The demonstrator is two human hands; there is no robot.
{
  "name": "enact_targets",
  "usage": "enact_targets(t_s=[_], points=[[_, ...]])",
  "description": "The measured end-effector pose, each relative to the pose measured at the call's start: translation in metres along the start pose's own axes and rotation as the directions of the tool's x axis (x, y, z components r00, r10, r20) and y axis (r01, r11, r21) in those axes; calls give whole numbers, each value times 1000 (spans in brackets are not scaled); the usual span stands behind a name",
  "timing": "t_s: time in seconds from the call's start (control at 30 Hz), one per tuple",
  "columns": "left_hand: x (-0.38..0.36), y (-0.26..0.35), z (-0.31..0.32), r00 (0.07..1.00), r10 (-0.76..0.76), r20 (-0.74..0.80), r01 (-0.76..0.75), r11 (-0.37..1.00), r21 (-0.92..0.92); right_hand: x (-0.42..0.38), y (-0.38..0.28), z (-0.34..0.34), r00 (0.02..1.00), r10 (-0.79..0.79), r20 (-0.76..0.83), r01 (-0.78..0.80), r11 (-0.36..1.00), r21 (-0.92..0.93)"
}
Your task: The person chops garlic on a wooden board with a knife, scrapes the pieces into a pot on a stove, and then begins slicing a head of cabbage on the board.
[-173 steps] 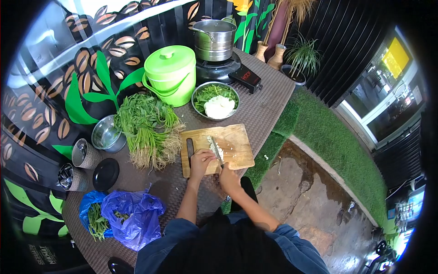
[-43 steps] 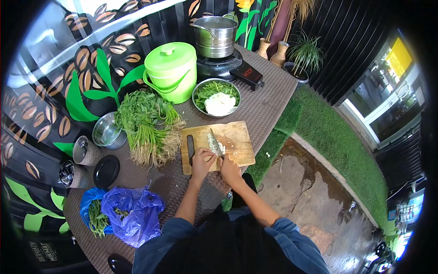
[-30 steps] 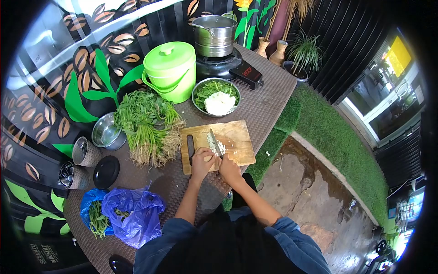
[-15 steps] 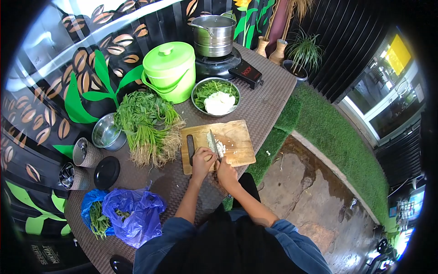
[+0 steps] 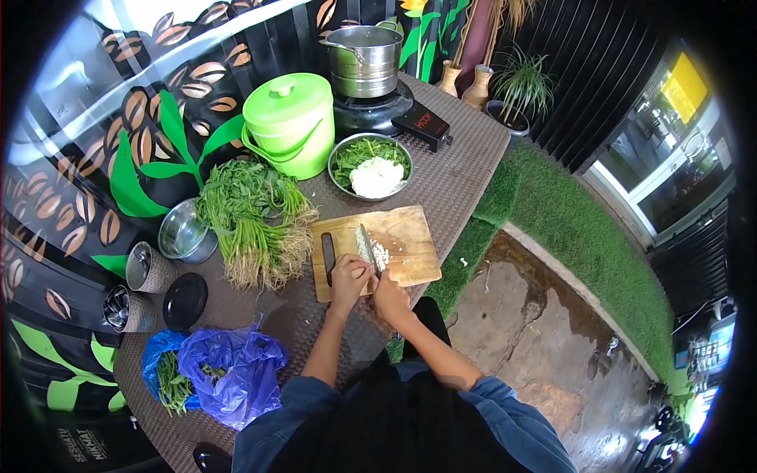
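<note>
A wooden cutting board (image 5: 414, 248) with a handle slot lies at the table's near edge. On it, my right hand (image 5: 390, 296) grips a knife (image 5: 365, 243), its blade pointing away from me. Finely chopped white pieces (image 5: 380, 254) lie along the right side of the blade, and some cling to its left side. My left hand (image 5: 348, 279) rests at the board's near side, left of the knife, with fingers curled in and pressed together. Whatever those fingers pinch is too hidden to name. Beyond the board stands a metal bowl (image 5: 337, 183) holding cut greens and white slices.
Left of the board lies a bunch of rooted greens (image 5: 252, 213), beside a metal bowl (image 5: 188, 230). Farther back stand a lidded green bucket (image 5: 290, 118) and a steel pot (image 5: 364, 67) on a burner. Blue plastic bags (image 5: 236, 370) with greens sit at the near left.
The camera view has shifted very slightly. Both hands and the knife stay in almost the same place on the board.
</note>
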State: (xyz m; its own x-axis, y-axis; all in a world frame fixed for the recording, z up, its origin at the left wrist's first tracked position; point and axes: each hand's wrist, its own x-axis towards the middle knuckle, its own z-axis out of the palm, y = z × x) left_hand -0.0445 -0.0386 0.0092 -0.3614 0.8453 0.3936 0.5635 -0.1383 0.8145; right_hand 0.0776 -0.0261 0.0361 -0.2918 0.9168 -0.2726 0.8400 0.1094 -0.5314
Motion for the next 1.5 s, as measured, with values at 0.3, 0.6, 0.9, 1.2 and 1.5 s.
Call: enact_targets(t_s=[0.3,0.6,0.9,1.2,1.5], points=[[0,4,0,1000,-10,-9,9,1000,-14,0,0,-3,1000,-2,-2,2,1000,6],[-4,2,0,999,29,-30,-30,999,-18,13,33,-31,975,-221,-24,221,953,208],[32,-16,9,991,22,-132,-9,995,95,10,70,-50,960,-181,-215,199,978,65],[46,-21,16,998,-30,51,24,993,118,3,39,-29,984,-139,-116,140,990,-1],[21,-6,7,990,-57,132,68,994,-80,17,22,-53,978,-208,-7,206,975,-87]])
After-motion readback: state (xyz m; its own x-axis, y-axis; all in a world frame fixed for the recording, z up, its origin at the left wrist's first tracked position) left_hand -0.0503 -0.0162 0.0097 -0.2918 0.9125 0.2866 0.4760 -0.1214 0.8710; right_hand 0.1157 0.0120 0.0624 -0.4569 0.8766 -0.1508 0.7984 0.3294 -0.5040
